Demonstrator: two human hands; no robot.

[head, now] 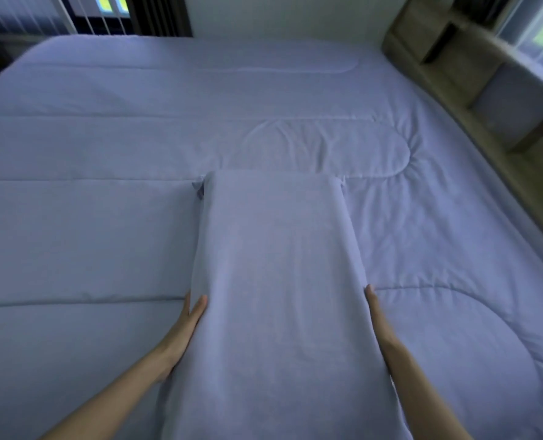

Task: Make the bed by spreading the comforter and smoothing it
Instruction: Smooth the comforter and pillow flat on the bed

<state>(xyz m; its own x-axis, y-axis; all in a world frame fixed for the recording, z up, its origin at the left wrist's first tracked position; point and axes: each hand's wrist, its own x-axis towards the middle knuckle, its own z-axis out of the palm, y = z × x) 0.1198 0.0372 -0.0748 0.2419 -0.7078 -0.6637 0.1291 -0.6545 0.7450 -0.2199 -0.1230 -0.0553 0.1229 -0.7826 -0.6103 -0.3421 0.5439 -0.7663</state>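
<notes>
The left hand (184, 331) clasps the long lavender fabric pillow (276, 265) at its left edge, thumb on top. The right hand (375, 312) lies along the pillow's right edge, its grip hidden. The quilted lavender comforter (105, 233) lies spread flat beneath the pillow. I cannot tell what the wooden headboard cubbies (454, 68) hold.

No writing, label, brand, number or sign can be read anywhere. The comforter (105, 233) spread out around both hands is plain fabric with only stitched seams. The pillow (276, 265) between the left hand (184, 325) and the right hand (376, 315) is just as plain. The wooden shelf unit (454, 58), far beyond and to the right of the right hand, is too blurred to show any lettering.
</notes>
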